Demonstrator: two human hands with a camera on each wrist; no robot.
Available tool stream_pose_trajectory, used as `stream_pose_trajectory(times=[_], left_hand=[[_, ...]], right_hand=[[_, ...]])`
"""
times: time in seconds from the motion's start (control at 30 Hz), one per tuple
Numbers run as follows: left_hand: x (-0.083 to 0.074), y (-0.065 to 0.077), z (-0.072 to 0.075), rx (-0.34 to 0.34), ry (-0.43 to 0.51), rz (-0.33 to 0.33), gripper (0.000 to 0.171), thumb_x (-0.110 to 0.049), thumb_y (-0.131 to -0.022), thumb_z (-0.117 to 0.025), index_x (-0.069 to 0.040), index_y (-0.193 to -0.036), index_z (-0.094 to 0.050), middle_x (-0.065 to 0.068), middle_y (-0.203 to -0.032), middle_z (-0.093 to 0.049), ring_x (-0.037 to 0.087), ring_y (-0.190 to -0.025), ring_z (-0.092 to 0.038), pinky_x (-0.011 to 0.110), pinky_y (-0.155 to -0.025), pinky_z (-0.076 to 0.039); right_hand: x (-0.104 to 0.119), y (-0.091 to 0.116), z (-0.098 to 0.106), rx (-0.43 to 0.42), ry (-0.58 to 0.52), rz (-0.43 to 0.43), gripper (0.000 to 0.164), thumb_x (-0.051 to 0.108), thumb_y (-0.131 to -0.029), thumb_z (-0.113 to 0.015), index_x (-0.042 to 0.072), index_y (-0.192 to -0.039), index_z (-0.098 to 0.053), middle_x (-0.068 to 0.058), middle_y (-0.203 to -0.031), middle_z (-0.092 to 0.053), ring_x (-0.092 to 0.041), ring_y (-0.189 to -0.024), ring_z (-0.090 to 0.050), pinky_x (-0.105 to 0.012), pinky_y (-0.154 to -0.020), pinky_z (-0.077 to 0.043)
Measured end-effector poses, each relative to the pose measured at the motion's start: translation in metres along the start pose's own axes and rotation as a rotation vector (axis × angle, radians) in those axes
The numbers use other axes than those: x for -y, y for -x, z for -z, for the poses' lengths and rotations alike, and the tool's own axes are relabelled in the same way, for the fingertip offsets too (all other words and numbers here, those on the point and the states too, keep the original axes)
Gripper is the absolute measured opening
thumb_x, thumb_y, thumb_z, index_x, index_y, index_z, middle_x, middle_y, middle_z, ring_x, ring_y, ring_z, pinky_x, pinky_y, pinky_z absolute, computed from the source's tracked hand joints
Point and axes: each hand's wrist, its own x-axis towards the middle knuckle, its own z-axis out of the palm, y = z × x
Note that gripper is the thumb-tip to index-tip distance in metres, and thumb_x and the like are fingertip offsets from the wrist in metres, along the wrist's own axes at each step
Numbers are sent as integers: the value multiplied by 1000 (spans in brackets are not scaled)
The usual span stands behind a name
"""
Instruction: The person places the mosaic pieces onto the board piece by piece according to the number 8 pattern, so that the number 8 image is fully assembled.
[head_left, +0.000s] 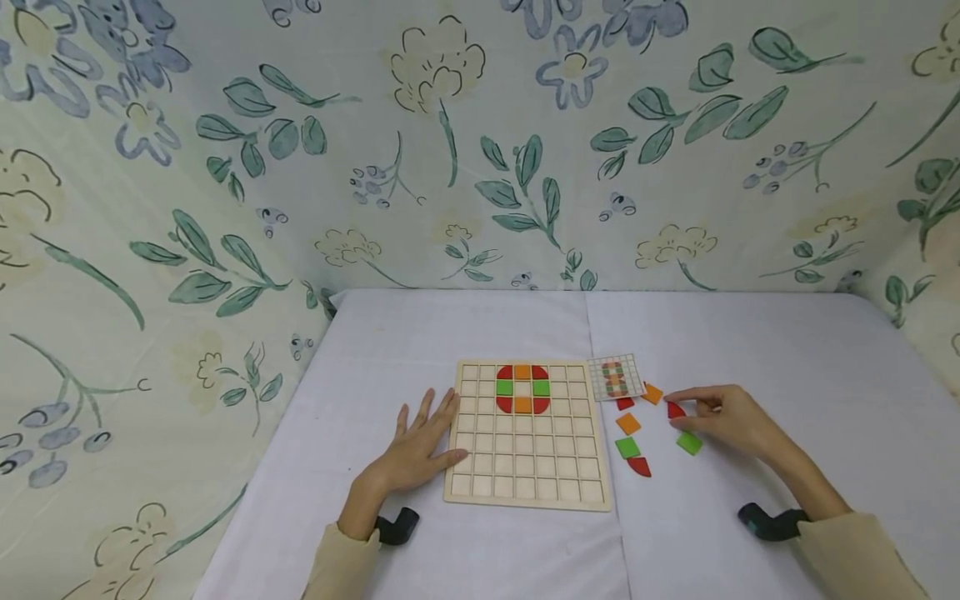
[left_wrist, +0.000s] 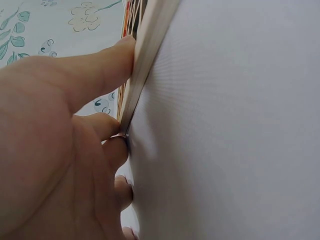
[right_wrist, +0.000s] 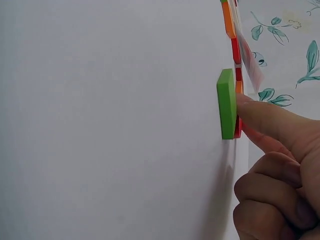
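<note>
My left hand (head_left: 420, 446) lies with fingers spread at the left edge of a wooden grid board (head_left: 525, 467); in the left wrist view its thumb (left_wrist: 107, 67) touches the board's side. Red quarter-circles and orange and green squares form a ring (head_left: 505, 404) in the board's upper cells. Right of the board, my right hand (head_left: 731, 418) pinches a red quarter-circle piece (head_left: 676, 410) between thumb and index finger, low over the table. A green square piece (head_left: 689, 442) lies just in front of it; in the right wrist view this green piece (right_wrist: 227, 105) partly hides the red one.
A clear gridded pattern card (head_left: 617, 377) lies by the board's upper right corner, over part of a red piece (head_left: 626, 403). Nearby lie orange squares (head_left: 628, 424), another green square (head_left: 627, 447) and a red quarter-circle (head_left: 640, 467). Floral cloth (head_left: 525, 167) hangs behind the white-covered table (head_left: 450, 321).
</note>
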Motion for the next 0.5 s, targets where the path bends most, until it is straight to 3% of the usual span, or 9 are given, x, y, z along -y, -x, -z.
stream_pose_trajectory(times=[0.23, 0.5], left_hand=[[1, 0, 0, -2, 1, -9, 84, -42, -104, -60, -7, -166, -15, 9, -176, -9, 39, -162, 8, 71, -124, 10], [2, 0, -2, -9, -2, -6, 84, -42, -103, -60, -8, -166, -16, 8, -176, -10, 39, -163, 7, 71, -124, 9]], right_hand=[[-3, 1, 4, 26, -15, -21, 44, 29, -88, -83, 4, -123, -74, 0, -67, -45, -11, -64, -41, -26, -50, -30], [-5, -4, 2, -10, -8, 0, 40, 29, -86, -85, 6, -117, -76, 1, -66, -42, -10, -62, -40, -26, -50, -30]])
